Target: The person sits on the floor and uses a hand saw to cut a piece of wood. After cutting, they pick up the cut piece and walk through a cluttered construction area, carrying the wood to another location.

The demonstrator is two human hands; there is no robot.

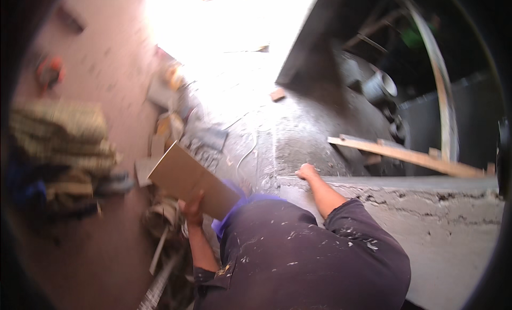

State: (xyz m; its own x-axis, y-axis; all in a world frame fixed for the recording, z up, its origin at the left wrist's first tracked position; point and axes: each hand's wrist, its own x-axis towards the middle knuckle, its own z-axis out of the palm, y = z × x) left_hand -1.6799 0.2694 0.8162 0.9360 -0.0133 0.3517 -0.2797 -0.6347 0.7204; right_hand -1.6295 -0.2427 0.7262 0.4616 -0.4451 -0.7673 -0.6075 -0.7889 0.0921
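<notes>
My left hand (193, 208) grips the lower edge of a flat brown rectangular tile (194, 178), its thumb lying over the face. The tile is tilted beside my body, with a thin pale edge at its upper left. Purple cloth or plastic (234, 200) shows between the tile and my dark, paint-spattered shirt. My right hand (306, 172) is closed, held out over the end of a rough grey cement ledge (416, 208). Whether anything is inside its fingers cannot be made out.
Wooden boards (410, 156) lean at the right by a dark opening, with a white bucket (380, 86) beyond. Stacked sacks (64, 134) and an orange object (50, 73) stand left. Rubble and a white cord (248, 158) lie on the floor, near a brick (278, 94).
</notes>
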